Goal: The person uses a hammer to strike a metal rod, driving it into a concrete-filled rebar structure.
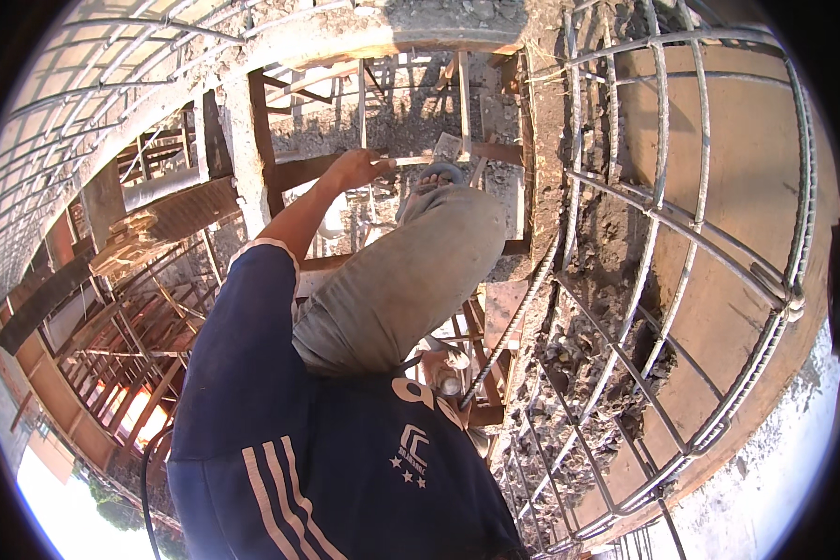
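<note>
Wooden strip, gripped up on the formwork

Wooden strip (411, 161) is lying across the brown beam (299, 173), left hand (355, 168) fingers closing round it; right hand's hidden. I'd be keeping that foot (436, 175) planted while pulling

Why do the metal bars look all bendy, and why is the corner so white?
Head view: the fisheye lens curves straight things, so the rebar bows toward the round black rim. Sunlight washes out the lower right ground and the lower left corner to near white. Warm light falls on the left hand gripping a thin bar, while the shirt sits in shade. The right hand is not in view.
</note>
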Available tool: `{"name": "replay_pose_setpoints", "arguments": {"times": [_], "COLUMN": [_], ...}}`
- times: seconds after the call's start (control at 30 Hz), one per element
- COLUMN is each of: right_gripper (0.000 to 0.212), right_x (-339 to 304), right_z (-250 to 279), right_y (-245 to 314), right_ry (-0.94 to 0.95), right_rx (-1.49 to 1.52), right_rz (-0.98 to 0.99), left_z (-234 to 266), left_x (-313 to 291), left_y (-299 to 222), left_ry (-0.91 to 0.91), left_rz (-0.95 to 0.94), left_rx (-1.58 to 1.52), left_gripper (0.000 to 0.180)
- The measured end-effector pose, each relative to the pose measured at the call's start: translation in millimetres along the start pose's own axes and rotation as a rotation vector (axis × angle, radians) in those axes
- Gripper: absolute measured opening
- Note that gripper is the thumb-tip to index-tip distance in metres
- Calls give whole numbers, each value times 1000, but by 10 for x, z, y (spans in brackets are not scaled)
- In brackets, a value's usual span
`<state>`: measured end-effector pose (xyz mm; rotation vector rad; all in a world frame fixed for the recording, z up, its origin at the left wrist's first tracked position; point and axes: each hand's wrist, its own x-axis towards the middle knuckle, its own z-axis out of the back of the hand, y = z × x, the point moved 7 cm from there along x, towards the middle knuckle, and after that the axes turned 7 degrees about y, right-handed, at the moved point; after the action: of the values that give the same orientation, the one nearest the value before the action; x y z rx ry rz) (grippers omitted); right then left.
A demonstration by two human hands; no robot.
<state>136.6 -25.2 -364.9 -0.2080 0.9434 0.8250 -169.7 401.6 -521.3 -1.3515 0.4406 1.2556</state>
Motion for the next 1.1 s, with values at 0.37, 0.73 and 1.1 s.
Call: {"name": "replay_pose_setpoints", "arguments": {"times": [0.37,0.73,1.1], "right_gripper": [38,40,42], "right_x": [-63,-176,-281], "right_z": [-19,-107,-209], "right_y": [-86,-143,-107], "right_ry": [-16,-71,-172], "right_rx": [-6,-4,5], "right_rz": [14,50,111], "left_z": [-436,-624,-641], "left_x": [-1641,-1831,-1783], "left_y": [-1528,-2047,-2038], "left_ry": [-49,-250,-173], "left_rz": [-420,-367,-285], "left_rx": [-35,418,397], "left_gripper": [89,94,83]}}
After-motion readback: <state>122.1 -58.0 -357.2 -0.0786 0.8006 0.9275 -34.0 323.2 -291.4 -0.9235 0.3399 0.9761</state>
